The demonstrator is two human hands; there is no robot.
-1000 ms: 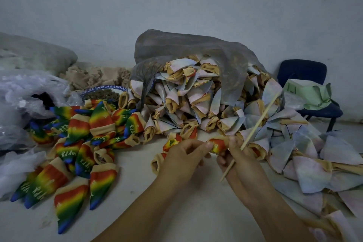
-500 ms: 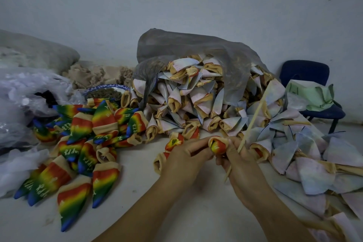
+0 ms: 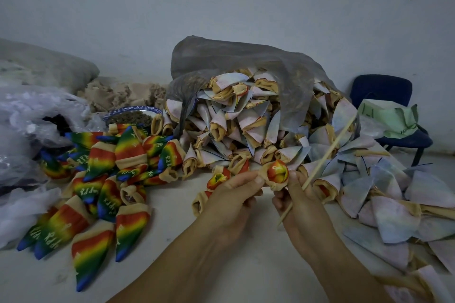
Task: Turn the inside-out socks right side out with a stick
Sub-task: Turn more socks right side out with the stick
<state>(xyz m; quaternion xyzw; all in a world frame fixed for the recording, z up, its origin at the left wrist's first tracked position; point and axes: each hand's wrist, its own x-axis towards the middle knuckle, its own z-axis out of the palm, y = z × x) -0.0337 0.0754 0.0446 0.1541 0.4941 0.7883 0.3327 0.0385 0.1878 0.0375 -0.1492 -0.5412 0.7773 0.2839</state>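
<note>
Two bare hands meet over a pale floor, holding one small sock between them. The left hand pinches the left side of the sock's tan cuff with its thumb and curled fingers. The right hand grips the cuff's right side. It also clasps a thin wooden stick, which slants from below the palm up and away to the right. The cuff faces forward and open, with red, orange and yellow cloth bunched inside.

Just behind the left fingers lies another partly turned sock showing the same bright colours. Farther beyond the fingers, a large heap of inside-out socks, pale pink and blue with tan cuffs, spills from a grey plastic bag. More of them spread across the floor to the right of the right hand.

Well to the left of the left fingers lies a pile of finished rainbow socks with white lettering. Behind that pile sits a blue-rimmed bowl, and clear plastic bags lie at the far left. Far to the right, by the wall, stands a dark blue chair with a green cloth on its seat.
</note>
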